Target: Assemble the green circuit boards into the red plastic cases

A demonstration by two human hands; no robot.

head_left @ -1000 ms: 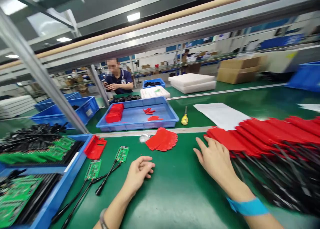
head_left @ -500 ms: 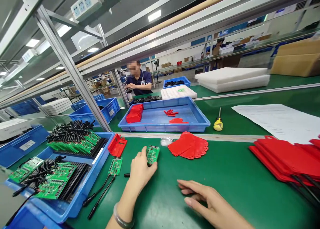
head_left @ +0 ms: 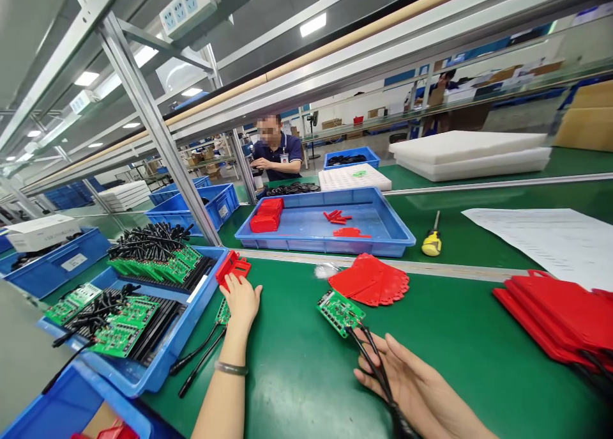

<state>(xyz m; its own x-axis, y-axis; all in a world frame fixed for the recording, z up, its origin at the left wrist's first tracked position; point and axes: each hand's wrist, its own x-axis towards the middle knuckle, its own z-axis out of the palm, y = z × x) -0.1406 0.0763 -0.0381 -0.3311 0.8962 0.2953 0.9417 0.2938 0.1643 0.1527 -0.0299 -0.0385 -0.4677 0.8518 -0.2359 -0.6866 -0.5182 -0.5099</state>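
Note:
My left hand point(head_left: 242, 301) reaches over a red plastic case point(head_left: 234, 269) beside the blue tray, its fingers stretched onto the case and the thumb apart. Partly covered by that wrist, a green circuit board point(head_left: 223, 312) with two black cables lies on the bench. My right hand point(head_left: 402, 378) holds another green circuit board point(head_left: 339, 310) by its black cables point(head_left: 376, 362), which run across the curled fingers; the board is tilted, components up. Just beyond it, several flat red pieces point(head_left: 371, 279) are fanned out on the green bench, next to a small clear plastic bag point(head_left: 325, 271).
Left, a blue tray point(head_left: 165, 343) holds several cabled boards. Ahead, a blue tray point(head_left: 325, 238) contains red parts. A yellow screwdriver point(head_left: 431, 242), paper sheets point(head_left: 550, 231) and stacked red cases point(head_left: 560, 314) lie right. A metal post point(head_left: 158, 129) rises left; a co-worker point(head_left: 279, 154) sits opposite.
My left hand has let go of the circuit board and moved left onto the red case. The board is now in my right hand, held by its cables. The view has shifted slightly left.

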